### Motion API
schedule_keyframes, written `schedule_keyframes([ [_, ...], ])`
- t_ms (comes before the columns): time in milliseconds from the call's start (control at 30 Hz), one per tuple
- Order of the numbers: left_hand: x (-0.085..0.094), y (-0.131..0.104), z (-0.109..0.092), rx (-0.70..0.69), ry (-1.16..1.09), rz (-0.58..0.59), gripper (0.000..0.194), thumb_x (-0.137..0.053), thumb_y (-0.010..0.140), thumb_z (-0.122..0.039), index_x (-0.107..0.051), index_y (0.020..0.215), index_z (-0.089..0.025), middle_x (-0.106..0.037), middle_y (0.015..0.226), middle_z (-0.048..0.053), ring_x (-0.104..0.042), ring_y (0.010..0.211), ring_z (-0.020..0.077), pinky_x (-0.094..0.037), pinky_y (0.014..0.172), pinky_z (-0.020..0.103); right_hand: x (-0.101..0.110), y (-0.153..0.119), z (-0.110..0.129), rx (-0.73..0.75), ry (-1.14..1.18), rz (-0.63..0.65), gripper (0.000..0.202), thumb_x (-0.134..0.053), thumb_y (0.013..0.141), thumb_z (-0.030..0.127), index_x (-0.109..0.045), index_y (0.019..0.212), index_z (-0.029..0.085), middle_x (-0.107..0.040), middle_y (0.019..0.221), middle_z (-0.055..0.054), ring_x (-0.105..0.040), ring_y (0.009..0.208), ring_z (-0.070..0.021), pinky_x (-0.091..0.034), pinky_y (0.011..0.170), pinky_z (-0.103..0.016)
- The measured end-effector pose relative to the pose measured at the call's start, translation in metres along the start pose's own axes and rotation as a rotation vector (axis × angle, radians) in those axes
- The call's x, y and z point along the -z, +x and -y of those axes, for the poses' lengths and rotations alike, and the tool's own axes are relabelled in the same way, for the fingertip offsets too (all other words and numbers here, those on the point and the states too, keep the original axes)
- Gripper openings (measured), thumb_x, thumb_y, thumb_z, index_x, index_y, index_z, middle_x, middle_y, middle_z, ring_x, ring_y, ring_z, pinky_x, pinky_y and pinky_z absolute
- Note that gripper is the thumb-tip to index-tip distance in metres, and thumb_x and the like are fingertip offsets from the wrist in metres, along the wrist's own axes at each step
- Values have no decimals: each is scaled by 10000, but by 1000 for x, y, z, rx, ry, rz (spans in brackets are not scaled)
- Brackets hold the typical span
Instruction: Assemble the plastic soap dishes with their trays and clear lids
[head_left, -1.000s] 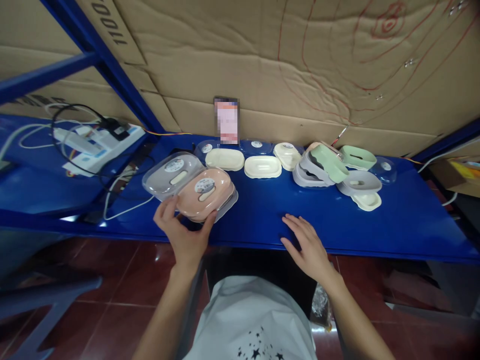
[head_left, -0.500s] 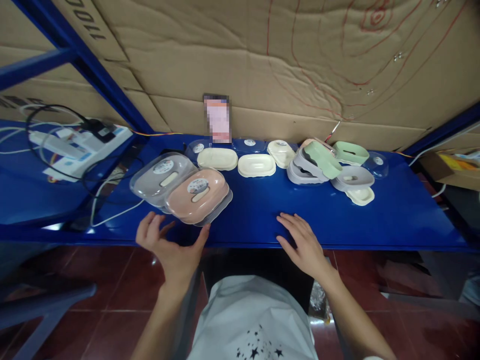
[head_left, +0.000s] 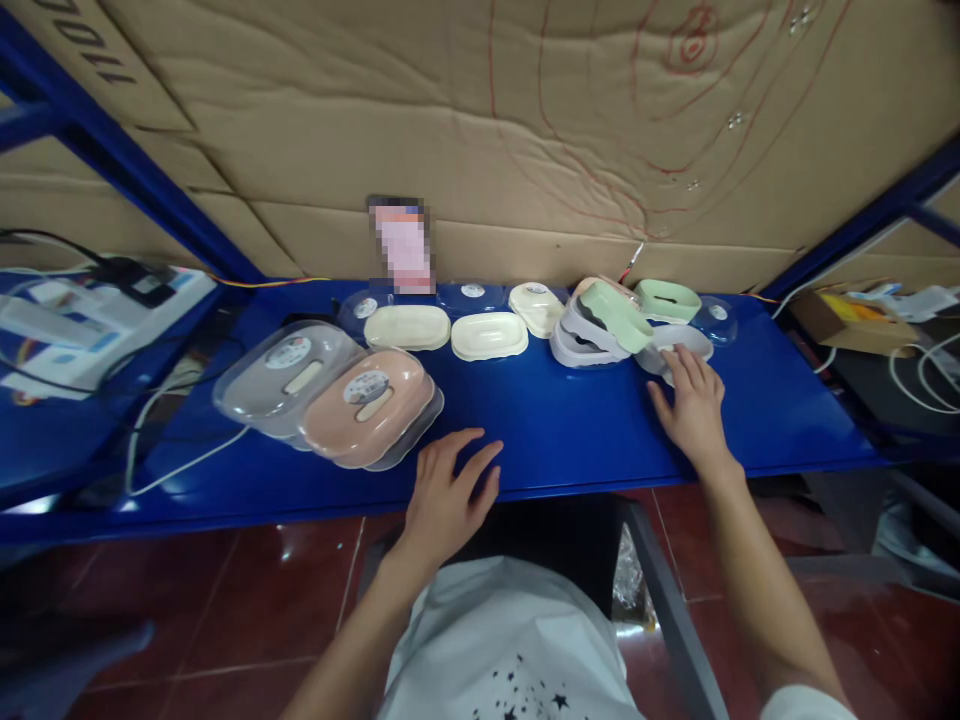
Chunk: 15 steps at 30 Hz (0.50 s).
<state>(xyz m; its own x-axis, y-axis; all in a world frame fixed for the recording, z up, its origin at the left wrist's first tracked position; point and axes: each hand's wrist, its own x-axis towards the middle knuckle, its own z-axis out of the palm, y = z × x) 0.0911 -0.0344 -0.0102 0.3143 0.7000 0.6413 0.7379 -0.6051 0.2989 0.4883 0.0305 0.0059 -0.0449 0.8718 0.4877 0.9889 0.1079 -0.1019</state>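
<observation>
My right hand (head_left: 691,405) reaches over a grey oval box part (head_left: 686,343), fingers stretched out and the tips at its near side. Whether they touch it, I cannot tell; the small cream piece in front of it is hidden by the hand. Above the table's front edge, my left hand (head_left: 454,492) holds nothing, its fingers apart. Left of it sit a pink oval box (head_left: 401,390) and a grey oval box (head_left: 251,385), both under clear labelled lids. A green slotted part (head_left: 619,315) leans on stacked grey parts (head_left: 585,350) beside the right hand.
Cream oval trays (head_left: 490,335) line the back of the blue table (head_left: 525,430), with clear lids (head_left: 472,297) behind. A phone (head_left: 405,245) leans on the cardboard wall (head_left: 300,130). Another green part (head_left: 667,302) stands back right. Cables and a power strip (head_left: 112,340) lie left.
My right hand has moved right and forward to the grey part. My left hand has come away from the pink box toward the right. The view has turned rightward.
</observation>
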Motion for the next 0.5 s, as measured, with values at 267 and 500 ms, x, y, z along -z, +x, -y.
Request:
schedule_keyframes([
  [267,-8,-4,4,36,33,26,307,-651,1011,-154,-653,1314,-206,-690,1293,147,-705,1164,285,-574,993,442,8,6,-31,44,-62,-85,421,-493,1132,451,-745,1339,186,-788,1280,-157,-697,1141,-290,-409,1106,-492],
  [500,-3,-1,0,70,-56,145,404,-637,1032,-216,-621,1432,-265,-698,1337,126,-700,1196,288,-579,1038,472,32,-59,42,136,8,-156,342,-671,1063,317,-702,1401,274,-799,1249,-95,-747,1111,-277,-433,1127,-516],
])
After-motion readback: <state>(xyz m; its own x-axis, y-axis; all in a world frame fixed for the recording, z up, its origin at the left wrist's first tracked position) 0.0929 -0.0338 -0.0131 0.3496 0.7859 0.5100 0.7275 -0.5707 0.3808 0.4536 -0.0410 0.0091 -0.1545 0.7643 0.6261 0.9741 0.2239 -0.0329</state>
